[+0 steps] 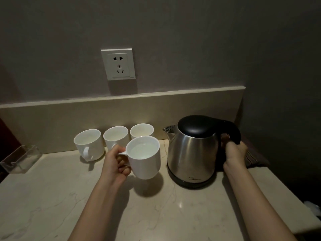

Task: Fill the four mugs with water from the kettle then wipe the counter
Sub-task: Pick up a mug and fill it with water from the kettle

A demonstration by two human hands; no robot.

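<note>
Both forearms reach in over the pale bench (52, 206) — one mug lifted, kettle gripped.

On my left, the left hand (115, 164) curls its fingers through the handle of a white mug (144, 159), holding it off the bench with its shadow below; I see water inside. Three more white mugs (89, 144) stand in a row at the backsplash, just behind it. To the right, my right hand (234, 153) wraps the black handle of the steel kettle (192, 152), which sits upright on its base, spout toward the mugs. A clear plastic holder (20, 160) sits at far left — a wall socket (118, 64) above.
</note>
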